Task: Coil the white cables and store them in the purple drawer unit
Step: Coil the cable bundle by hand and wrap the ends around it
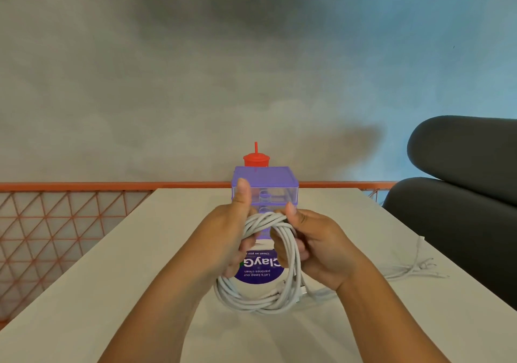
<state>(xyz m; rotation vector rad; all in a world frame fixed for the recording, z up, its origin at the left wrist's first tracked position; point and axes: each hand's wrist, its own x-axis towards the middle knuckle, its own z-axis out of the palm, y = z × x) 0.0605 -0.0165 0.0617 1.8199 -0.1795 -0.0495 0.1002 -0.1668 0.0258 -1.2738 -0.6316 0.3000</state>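
A coil of white cable [260, 298] hangs in several loops above the white table [112, 292], held up between both hands. My left hand [226, 239] grips the coil's left side with the thumb raised. My right hand [316, 248] pinches the top of the loops. Directly behind the hands stands the purple drawer unit [265, 183], with translucent stacked drawers that look shut; its lower part is hidden by my hands. More white cables [414, 270] lie loose on the table at the right, and a strand trails from the coil toward them.
A red cup with a straw [256, 159] stands behind the drawer unit. A round purple sticker [258, 270] lies on the table under the coil. An orange mesh railing [56, 222] borders the left and far side. A dark grey chair [461, 194] is at the right.
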